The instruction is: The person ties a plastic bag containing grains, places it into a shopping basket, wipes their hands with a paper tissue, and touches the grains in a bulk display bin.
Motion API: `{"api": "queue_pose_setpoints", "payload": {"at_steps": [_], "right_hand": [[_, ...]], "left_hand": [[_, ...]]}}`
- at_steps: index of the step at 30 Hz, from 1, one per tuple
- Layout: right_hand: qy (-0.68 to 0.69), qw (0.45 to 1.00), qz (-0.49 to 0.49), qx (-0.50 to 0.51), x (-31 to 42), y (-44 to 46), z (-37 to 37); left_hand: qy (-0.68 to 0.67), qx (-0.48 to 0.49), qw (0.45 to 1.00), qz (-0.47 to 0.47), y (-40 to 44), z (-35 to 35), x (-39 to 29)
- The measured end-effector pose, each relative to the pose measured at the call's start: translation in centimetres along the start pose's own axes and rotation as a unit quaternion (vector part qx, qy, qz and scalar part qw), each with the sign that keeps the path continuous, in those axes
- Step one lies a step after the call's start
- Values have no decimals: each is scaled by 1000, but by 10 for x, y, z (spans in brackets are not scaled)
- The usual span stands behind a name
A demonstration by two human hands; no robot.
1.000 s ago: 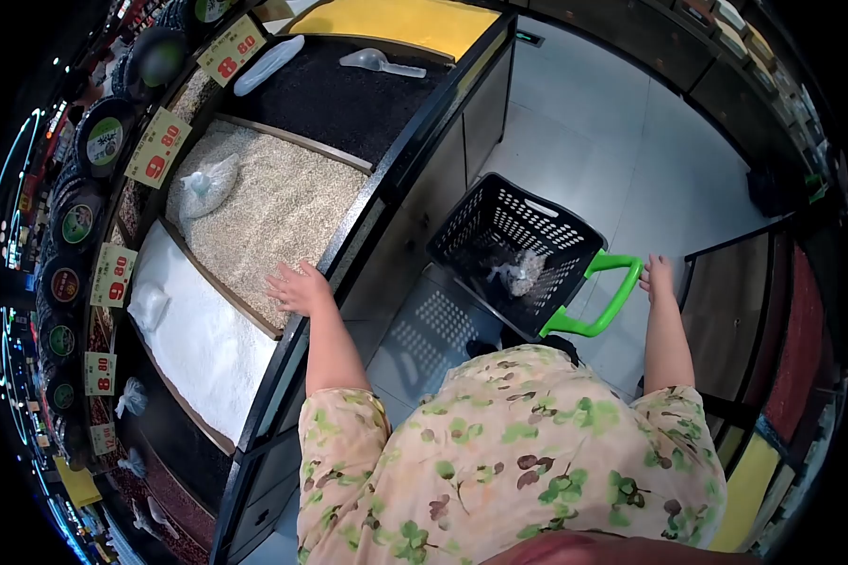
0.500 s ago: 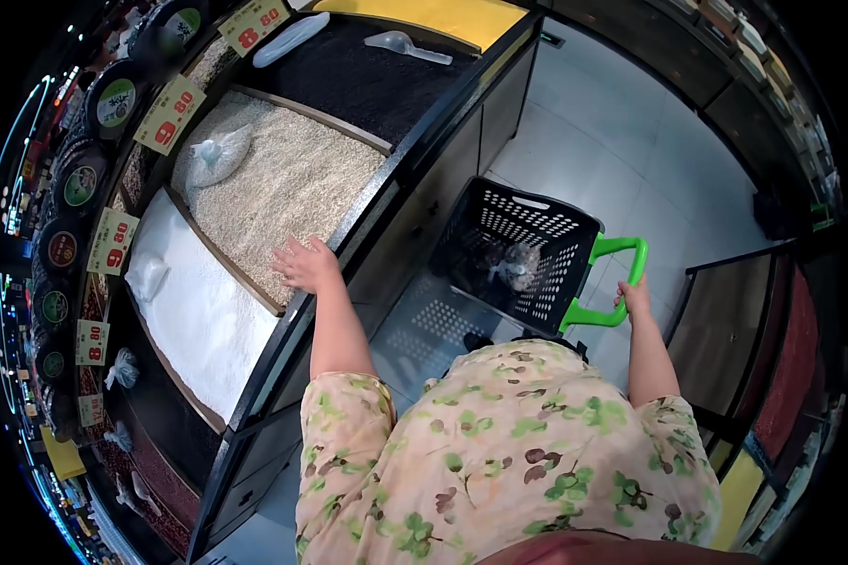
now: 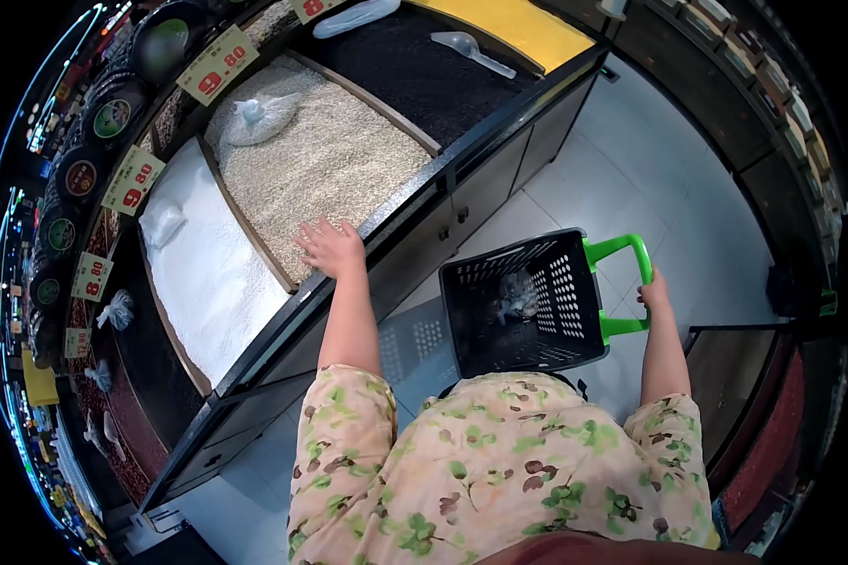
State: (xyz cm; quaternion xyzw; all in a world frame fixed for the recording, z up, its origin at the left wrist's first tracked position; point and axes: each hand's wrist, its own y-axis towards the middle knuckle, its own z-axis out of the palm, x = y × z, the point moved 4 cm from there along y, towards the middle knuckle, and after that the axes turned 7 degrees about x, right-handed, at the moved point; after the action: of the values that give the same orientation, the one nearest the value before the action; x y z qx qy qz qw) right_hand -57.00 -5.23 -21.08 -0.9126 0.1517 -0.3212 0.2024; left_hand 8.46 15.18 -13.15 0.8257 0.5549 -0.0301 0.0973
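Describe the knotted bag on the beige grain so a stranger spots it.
Find the long counter left of the basket. Its beige grain lies between white powder and black grain; the bag sits there, near the price tags. It looks full of beige grain, unlike the whiter bag on the powder.

Left hand (image 3: 332,249): fingers spread over the pale grain (image 3: 325,160), beside the white bin contents (image 3: 207,273). Right hand (image 3: 654,290): at the green handle (image 3: 645,259). Black basket (image 3: 528,301): perforated, bagged goods (image 3: 518,297) inside. Far left: price cards (image 3: 217,66). Far: clear scoop (image 3: 471,52) on dark grain (image 3: 396,85).
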Motion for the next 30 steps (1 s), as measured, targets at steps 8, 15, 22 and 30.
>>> {"api": "queue_pose_setpoints", "payload": {"at_steps": [8, 15, 22, 30], "right_hand": [[-80, 987, -116, 74, 105, -4, 52], [-137, 970, -165, 117, 169, 33, 86], [-102, 968, -149, 172, 195, 31, 86], [-26, 902, -18, 432, 208, 35, 79]], "left_hand": [[-20, 36, 999, -4, 1, -7, 0], [-37, 24, 999, -11, 2, -5, 3], [-44, 16, 999, -14, 3, -2, 3], [-38, -12, 999, -17, 3, 1, 3]]}}
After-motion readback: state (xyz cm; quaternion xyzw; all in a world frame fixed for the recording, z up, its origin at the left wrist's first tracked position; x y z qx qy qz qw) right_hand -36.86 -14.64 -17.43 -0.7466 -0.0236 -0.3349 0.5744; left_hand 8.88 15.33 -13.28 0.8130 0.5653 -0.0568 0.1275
